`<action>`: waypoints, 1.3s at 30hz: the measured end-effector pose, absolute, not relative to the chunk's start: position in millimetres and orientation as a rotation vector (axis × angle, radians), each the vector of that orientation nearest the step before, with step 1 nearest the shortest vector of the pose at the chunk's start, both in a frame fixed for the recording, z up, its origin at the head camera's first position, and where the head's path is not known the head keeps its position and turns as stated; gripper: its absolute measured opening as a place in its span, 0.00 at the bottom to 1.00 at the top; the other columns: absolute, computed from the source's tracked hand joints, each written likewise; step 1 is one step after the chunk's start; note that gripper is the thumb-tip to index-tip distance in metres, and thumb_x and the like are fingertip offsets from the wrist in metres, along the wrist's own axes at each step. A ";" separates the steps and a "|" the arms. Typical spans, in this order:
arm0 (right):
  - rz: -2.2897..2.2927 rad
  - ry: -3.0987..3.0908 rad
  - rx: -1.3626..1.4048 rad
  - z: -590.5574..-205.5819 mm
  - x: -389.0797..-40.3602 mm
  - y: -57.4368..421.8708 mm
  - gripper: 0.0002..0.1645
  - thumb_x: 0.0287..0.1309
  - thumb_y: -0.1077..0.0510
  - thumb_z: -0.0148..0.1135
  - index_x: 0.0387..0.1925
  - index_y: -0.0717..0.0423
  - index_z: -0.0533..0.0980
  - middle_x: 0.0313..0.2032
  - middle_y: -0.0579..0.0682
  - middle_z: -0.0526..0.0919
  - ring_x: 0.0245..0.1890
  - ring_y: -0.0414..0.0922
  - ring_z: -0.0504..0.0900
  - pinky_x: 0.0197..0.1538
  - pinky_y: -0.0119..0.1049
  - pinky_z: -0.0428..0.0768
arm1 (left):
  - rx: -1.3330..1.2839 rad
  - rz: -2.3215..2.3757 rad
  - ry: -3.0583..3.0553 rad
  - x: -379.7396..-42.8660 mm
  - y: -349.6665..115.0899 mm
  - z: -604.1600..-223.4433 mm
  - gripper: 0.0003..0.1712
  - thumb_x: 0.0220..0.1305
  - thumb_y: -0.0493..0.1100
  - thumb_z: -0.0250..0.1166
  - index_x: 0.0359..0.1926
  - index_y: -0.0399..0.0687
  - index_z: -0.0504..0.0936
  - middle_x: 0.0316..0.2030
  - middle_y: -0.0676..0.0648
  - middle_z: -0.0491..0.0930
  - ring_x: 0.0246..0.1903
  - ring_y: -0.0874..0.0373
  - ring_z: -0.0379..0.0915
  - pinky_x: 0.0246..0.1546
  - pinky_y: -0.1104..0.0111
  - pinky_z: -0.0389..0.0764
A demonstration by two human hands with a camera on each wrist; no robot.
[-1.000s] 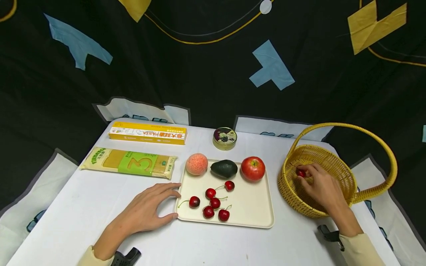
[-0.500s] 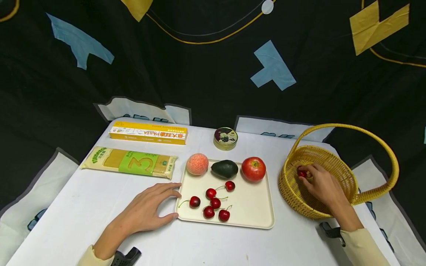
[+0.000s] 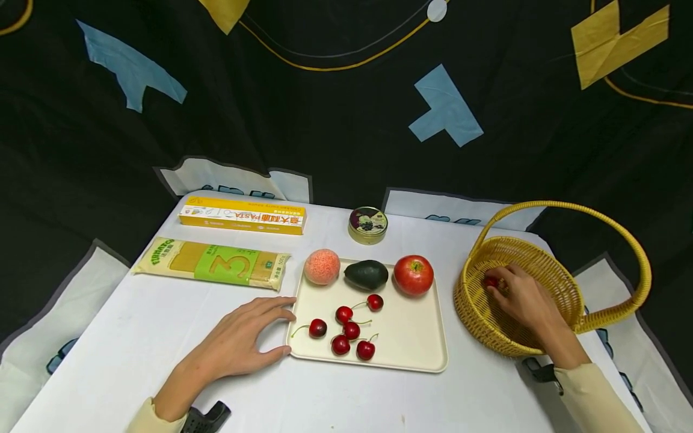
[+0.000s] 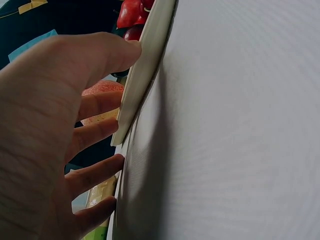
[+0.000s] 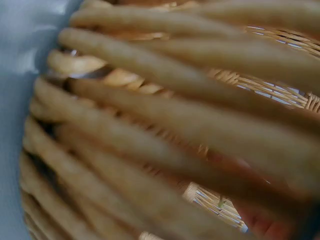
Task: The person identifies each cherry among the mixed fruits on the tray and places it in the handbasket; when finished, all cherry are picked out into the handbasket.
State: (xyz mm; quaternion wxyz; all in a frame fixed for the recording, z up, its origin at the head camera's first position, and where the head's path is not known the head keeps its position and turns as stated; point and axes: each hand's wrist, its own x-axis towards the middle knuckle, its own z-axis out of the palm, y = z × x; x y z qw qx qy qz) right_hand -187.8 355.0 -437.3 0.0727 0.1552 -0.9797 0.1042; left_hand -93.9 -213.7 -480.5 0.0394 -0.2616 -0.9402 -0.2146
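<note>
My left hand rests at the left edge of a cream tray, fingers spread and relaxed; in the left wrist view its thumb and some fingertips touch the rim. Inside a yellow wicker basket at the right, my right hand pinches a dark red cherry between thumb and fingers. Several cherries with stems lie on the tray, in front of a peach, an avocado and a red apple. Blurred wicker strands largely fill the right wrist view, hiding most of that hand.
Behind the left hand lie a bag of pasta and a yellow-and-white pasta box. A round tin stands behind the tray. The basket's tall handle arches over its right side. White cloth covers the table.
</note>
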 end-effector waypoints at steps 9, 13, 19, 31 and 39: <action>0.343 -2.973 0.437 -439.7 -190.1 357.1 0.18 0.63 0.63 0.76 0.53 0.62 0.82 0.43 0.61 0.80 0.36 0.52 0.82 0.37 0.52 0.89 | -0.798 -0.656 -2.895 -92.9 -212.5 -480.5 0.26 0.60 0.61 0.79 0.57 0.64 0.85 0.74 0.56 0.75 0.73 0.53 0.71 0.71 0.48 0.75; 0.336 -2.971 0.442 -439.7 -190.5 357.7 0.18 0.63 0.63 0.76 0.53 0.62 0.82 0.44 0.63 0.81 0.36 0.53 0.83 0.37 0.53 0.90 | -0.796 -0.656 -2.893 -92.6 -212.3 -480.7 0.26 0.60 0.61 0.79 0.57 0.64 0.85 0.74 0.56 0.75 0.73 0.53 0.71 0.72 0.48 0.75; 0.299 -2.924 0.436 -435.3 -187.6 355.6 0.22 0.63 0.59 0.77 0.56 0.62 0.81 0.47 0.66 0.82 0.35 0.55 0.84 0.35 0.54 0.89 | -0.797 -0.659 -2.888 -92.9 -212.5 -480.5 0.26 0.60 0.61 0.79 0.57 0.64 0.85 0.74 0.57 0.75 0.72 0.53 0.71 0.71 0.48 0.76; 0.400 -2.672 0.440 -429.1 -170.3 335.5 0.20 0.61 0.60 0.78 0.53 0.58 0.85 0.46 0.59 0.86 0.31 0.52 0.83 0.29 0.47 0.85 | -0.802 -0.646 -2.880 -93.4 -213.7 -480.2 0.26 0.60 0.61 0.79 0.57 0.64 0.85 0.74 0.57 0.75 0.72 0.53 0.72 0.71 0.49 0.76; 0.546 -2.549 0.479 -420.2 -156.8 310.9 0.21 0.58 0.60 0.80 0.53 0.56 0.85 0.42 0.53 0.86 0.37 0.51 0.86 0.34 0.43 0.85 | -0.798 -0.639 -2.891 -93.6 -213.6 -479.2 0.26 0.60 0.62 0.79 0.57 0.64 0.85 0.74 0.57 0.75 0.73 0.53 0.71 0.72 0.49 0.75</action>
